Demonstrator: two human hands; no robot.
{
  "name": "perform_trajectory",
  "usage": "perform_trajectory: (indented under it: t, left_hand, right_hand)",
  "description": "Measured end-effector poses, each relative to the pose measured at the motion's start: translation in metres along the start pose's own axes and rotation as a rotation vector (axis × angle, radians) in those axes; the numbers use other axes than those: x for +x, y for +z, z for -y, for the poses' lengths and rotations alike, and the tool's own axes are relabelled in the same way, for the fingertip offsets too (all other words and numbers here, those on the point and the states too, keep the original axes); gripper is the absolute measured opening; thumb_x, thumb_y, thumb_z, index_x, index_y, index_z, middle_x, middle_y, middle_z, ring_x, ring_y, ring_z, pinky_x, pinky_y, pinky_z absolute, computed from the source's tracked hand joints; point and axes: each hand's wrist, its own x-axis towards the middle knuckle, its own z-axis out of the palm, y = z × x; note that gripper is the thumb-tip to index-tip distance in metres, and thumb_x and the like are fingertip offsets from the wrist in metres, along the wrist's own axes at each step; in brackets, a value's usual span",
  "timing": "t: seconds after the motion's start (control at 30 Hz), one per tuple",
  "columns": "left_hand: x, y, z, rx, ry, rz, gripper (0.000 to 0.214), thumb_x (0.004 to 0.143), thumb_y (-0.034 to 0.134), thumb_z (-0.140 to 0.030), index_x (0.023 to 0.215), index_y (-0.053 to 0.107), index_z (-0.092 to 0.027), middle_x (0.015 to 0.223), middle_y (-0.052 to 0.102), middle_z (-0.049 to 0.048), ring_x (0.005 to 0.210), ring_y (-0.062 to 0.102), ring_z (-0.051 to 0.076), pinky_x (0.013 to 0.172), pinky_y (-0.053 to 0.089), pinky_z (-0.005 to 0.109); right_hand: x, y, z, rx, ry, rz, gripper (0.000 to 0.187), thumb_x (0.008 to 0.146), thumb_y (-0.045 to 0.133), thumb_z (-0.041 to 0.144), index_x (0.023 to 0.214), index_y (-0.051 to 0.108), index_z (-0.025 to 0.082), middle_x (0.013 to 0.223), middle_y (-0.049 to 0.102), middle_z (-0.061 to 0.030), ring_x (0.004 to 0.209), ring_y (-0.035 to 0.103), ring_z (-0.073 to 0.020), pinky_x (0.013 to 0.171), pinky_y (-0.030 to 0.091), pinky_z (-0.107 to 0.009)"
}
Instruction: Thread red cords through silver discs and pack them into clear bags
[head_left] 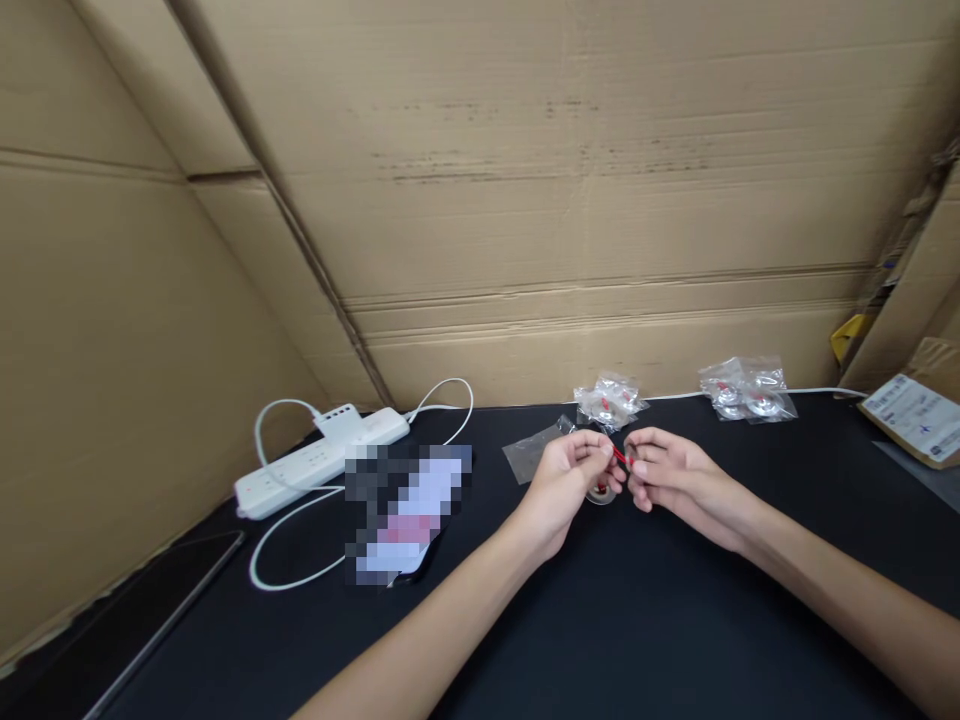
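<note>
My left hand is closed in a pinch on one end of a thin red cord. The cord runs to a small round disc, seen nearly edge-on, between the thumb and fingers of my right hand. Just below the left fingers is another round, pale disc with red at its middle; whether it touches the table or the hand I cannot tell. Behind the left hand lies a flat clear plastic bag, partly hidden by the hand.
Clear bags with shiny round discs and red bits lie at the back, with more bagged discs further right. A white power strip with cables and a blurred phone are on the left. A labelled parcel sits right. Cardboard walls surround the black table.
</note>
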Motion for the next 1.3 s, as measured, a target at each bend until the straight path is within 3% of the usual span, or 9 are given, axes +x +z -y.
perform_trajectory:
  t: [0.1, 0.33, 0.47, 0.67, 0.77, 0.9, 1.0, 1.13, 1.3]
  left_hand:
    - [-0.001, 0.001, -0.002, 0.031, -0.015, -0.019, 0.013, 0.074, 0.07, -0.021, 0.081, 0.062, -0.013, 0.073, 0.064, 0.0038, 0.056, 0.057, 0.011, 0.059, 0.044, 0.025]
    - [-0.001, 0.001, 0.004, 0.147, 0.007, -0.043, 0.008, 0.079, 0.064, -0.02, 0.079, 0.058, -0.014, 0.068, 0.061, 0.0013, 0.054, 0.055, 0.01, 0.053, 0.045, 0.024]
    - [-0.001, 0.001, 0.007, 0.167, 0.024, -0.003, 0.014, 0.083, 0.062, -0.027, 0.08, 0.055, -0.015, 0.059, 0.057, -0.0009, 0.052, 0.054, 0.011, 0.052, 0.045, 0.024]
    - [-0.001, 0.0, 0.005, 0.186, -0.009, -0.02, 0.016, 0.084, 0.06, -0.03, 0.083, 0.053, -0.016, 0.067, 0.058, 0.001, 0.054, 0.055, 0.013, 0.048, 0.044, 0.024]
    - [0.001, -0.006, 0.002, 0.418, 0.07, -0.051, 0.014, 0.087, 0.053, -0.03, 0.083, 0.054, -0.017, 0.069, 0.059, 0.0013, 0.056, 0.056, 0.014, 0.05, 0.043, 0.025]
    - [0.003, -0.017, -0.006, 1.032, 0.308, -0.149, 0.01, 0.086, 0.051, -0.023, 0.08, 0.057, -0.018, 0.075, 0.06, 0.0028, 0.069, 0.058, 0.017, 0.065, 0.044, 0.029]
    - [0.001, -0.023, -0.008, 1.301, 0.284, -0.146, 0.013, 0.084, 0.056, -0.029, 0.086, 0.061, -0.018, 0.086, 0.062, 0.0066, 0.075, 0.06, 0.021, 0.065, 0.043, 0.031]
    - [-0.001, -0.024, -0.003, 1.412, 0.21, 0.001, 0.019, 0.081, 0.06, -0.037, 0.081, 0.062, -0.018, 0.087, 0.063, 0.0074, 0.075, 0.061, 0.023, 0.064, 0.042, 0.032]
    - [-0.001, -0.024, -0.001, 1.295, 0.173, 0.063, 0.009, 0.084, 0.056, -0.029, 0.082, 0.057, -0.02, 0.075, 0.063, 0.0029, 0.067, 0.059, 0.019, 0.059, 0.038, 0.028]
  right_hand:
    - [-0.002, -0.002, 0.0, 0.123, 0.078, 0.101, 0.023, 0.086, 0.068, 0.03, 0.098, 0.053, 0.016, 0.082, 0.061, -0.0043, 0.063, 0.057, -0.0117, 0.059, 0.05, -0.026]
    - [-0.002, -0.001, -0.004, 0.168, 0.117, 0.137, 0.02, 0.088, 0.067, 0.028, 0.096, 0.053, 0.016, 0.084, 0.063, -0.0059, 0.066, 0.06, -0.0125, 0.061, 0.049, -0.026]
    - [-0.001, 0.0, -0.006, 0.162, 0.07, 0.098, 0.02, 0.085, 0.07, 0.024, 0.097, 0.055, 0.017, 0.082, 0.062, -0.0034, 0.063, 0.058, -0.0104, 0.056, 0.047, -0.022]
    - [0.0, -0.002, 0.002, 0.173, 0.047, 0.06, 0.015, 0.087, 0.067, 0.023, 0.096, 0.059, 0.015, 0.087, 0.064, -0.0064, 0.064, 0.06, -0.0104, 0.06, 0.048, -0.023]
    - [0.001, -0.005, 0.004, 0.172, 0.034, 0.032, 0.014, 0.087, 0.068, 0.023, 0.096, 0.061, 0.014, 0.089, 0.065, -0.0073, 0.065, 0.06, -0.0103, 0.061, 0.049, -0.023]
    - [0.002, -0.012, 0.004, 0.168, 0.015, -0.074, 0.015, 0.086, 0.069, 0.023, 0.096, 0.062, 0.014, 0.092, 0.068, -0.0094, 0.066, 0.06, -0.0101, 0.061, 0.049, -0.023]
    - [0.004, -0.018, 0.001, 0.164, 0.015, -0.153, 0.016, 0.085, 0.07, 0.024, 0.095, 0.063, 0.014, 0.092, 0.068, -0.0094, 0.067, 0.061, -0.0105, 0.064, 0.049, -0.023]
    - [0.006, -0.021, -0.002, 0.156, 0.016, -0.218, 0.018, 0.082, 0.072, 0.025, 0.094, 0.064, 0.014, 0.091, 0.068, -0.0087, 0.07, 0.062, -0.0121, 0.068, 0.05, -0.026]
    - [0.005, -0.018, -0.004, 0.153, 0.033, -0.234, 0.019, 0.08, 0.074, 0.026, 0.092, 0.064, 0.015, 0.09, 0.068, -0.0088, 0.069, 0.062, -0.013, 0.066, 0.05, -0.027]
